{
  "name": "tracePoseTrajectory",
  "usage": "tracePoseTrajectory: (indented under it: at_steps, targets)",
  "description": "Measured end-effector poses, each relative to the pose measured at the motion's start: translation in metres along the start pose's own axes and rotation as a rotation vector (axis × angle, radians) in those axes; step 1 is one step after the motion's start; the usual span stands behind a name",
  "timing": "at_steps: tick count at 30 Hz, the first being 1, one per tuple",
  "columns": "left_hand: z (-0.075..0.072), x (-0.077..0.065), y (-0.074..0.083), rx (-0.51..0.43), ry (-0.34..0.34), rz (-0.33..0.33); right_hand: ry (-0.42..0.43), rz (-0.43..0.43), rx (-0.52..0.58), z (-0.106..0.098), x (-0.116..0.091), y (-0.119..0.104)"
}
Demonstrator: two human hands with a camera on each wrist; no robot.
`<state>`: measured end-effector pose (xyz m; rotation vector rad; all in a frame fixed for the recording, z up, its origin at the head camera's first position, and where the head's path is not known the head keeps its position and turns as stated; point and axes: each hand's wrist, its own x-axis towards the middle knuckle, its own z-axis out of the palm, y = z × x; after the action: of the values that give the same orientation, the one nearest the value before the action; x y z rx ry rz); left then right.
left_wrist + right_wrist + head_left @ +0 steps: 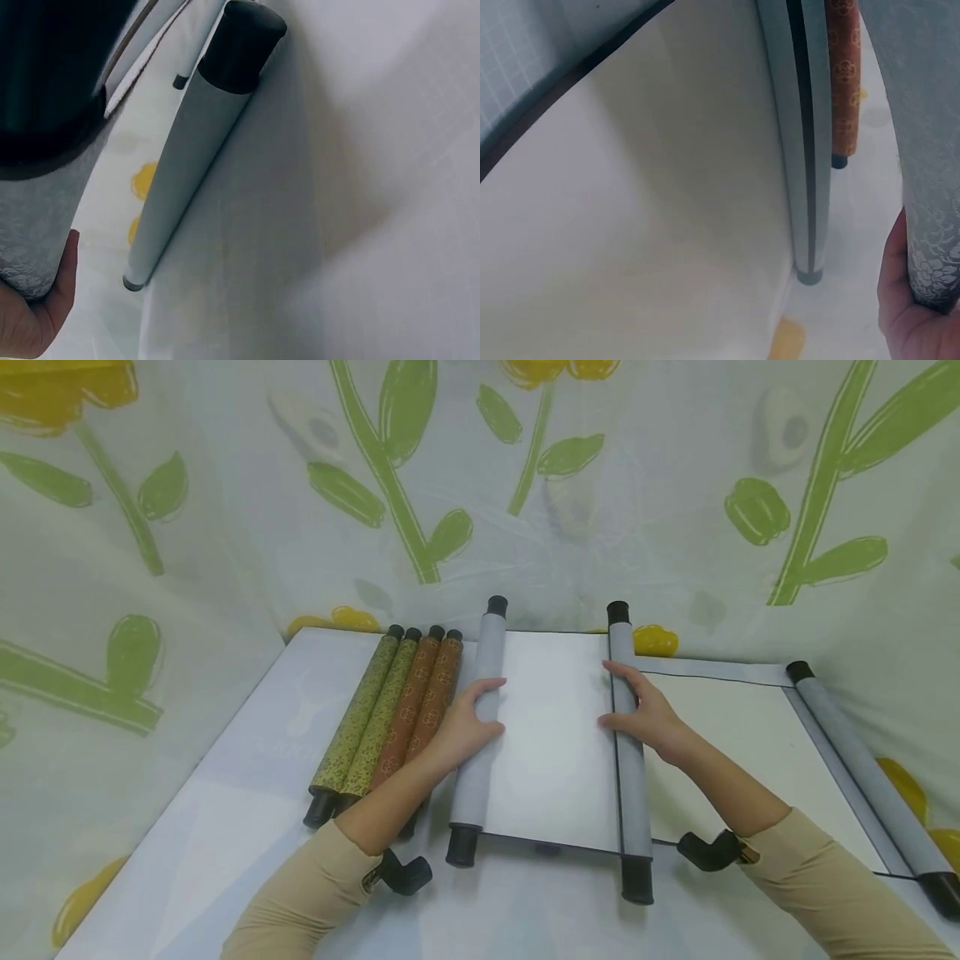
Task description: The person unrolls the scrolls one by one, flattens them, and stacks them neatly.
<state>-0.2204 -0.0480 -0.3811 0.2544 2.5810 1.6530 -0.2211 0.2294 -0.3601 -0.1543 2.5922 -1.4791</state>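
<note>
Left fingers: the left hand [467, 720] curls over the left roller [480, 727] of a grey hanging scroll, thumb on the white paper side, grasping it near mid-length.
Right fingers: the right hand [643, 714] lies on the right roller [628, 752], fingers fairly straight across it and tips pressing the white sheet [555, 743]; whether the thumb wraps under is hidden.
Key relation: both rollers run away from the person, roughly parallel, with the open sheet between them; each hand sits on its own roller.
Second scroll: it lies unrolled under and to the right, its far roller [870, 777] well apart from the right hand.
Rolled scrolls: four patterned rolls [390, 714], two green and two reddish-brown, lie just beside the left roller.
Surface: a pale table [225, 827].
Room: a curtain [225, 485] printed with green stems and yellow flowers hangs close behind.
</note>
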Motion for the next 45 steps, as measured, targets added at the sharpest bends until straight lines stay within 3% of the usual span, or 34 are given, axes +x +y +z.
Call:
tracePoseTrajectory:
  at_steps: [7, 12, 22, 40, 45]
  targets:
    - [-0.003, 0.001, -0.003, -0.007, 0.014, 0.045, -0.011, 0.017, -0.005, -0.007, -0.001, 0.007]
    - [-0.003, 0.0, -0.006, 0.003, 0.006, 0.032, -0.012, 0.028, 0.022, -0.009, -0.003, 0.009]
    - [0.0, 0.0, -0.009, 0.039, -0.002, -0.01, 0.02, 0.03, -0.088, -0.009, -0.004, 0.01]
    - [-0.005, 0.0, -0.009, 0.044, 0.003, 0.008, -0.008, -0.019, -0.075, -0.015, -0.007, 0.01]
    - [-0.006, 0.001, -0.011, 0.024, -0.012, -0.02, -0.028, -0.022, -0.074, -0.02, -0.007, 0.014]
